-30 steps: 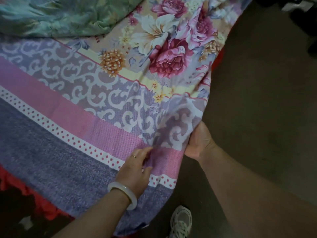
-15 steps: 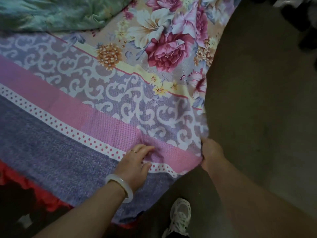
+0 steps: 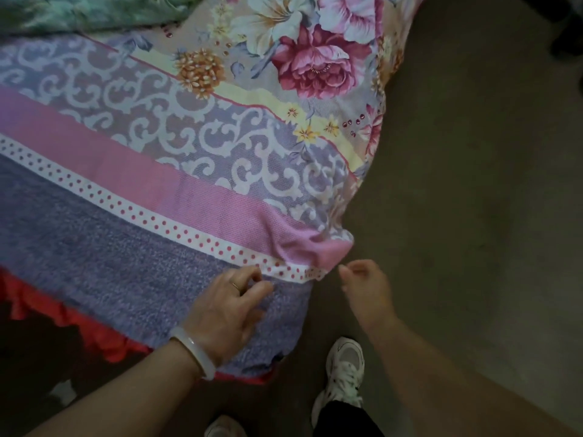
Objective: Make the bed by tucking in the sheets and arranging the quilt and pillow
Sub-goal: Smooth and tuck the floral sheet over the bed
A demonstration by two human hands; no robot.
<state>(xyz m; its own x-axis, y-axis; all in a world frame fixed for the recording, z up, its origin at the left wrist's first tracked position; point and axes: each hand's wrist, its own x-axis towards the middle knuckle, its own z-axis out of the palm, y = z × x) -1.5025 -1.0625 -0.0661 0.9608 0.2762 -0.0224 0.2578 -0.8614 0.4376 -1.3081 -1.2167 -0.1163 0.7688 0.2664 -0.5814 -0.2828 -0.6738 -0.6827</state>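
Observation:
A sheet (image 3: 176, 197) with purple scrolls, a pink band, a dotted white stripe and big pink flowers covers the bed. Its corner (image 3: 318, 250) is bunched into a small pink fold at the bed's near right corner. My left hand (image 3: 233, 307), with a ring and a pale bangle, rests on the purple part just below the dotted stripe, fingers bent. My right hand (image 3: 362, 285) hovers over the floor just right of the bunched corner, fingers loosely curled, holding nothing. A teal-green quilt (image 3: 79, 11) lies crumpled at the top left.
A red frilled bed skirt (image 3: 79, 323) hangs below the sheet at the lower left. Brown floor (image 3: 473, 184) runs along the bed's right side. My white shoes (image 3: 344, 373) stand by the bed corner. Dark objects (image 3: 568, 42) sit at the top right.
My right hand has let go of the sheet's edge and pulled back off the corner. The corner now lies bunched on the bed. My left hand slid down onto the purple band.

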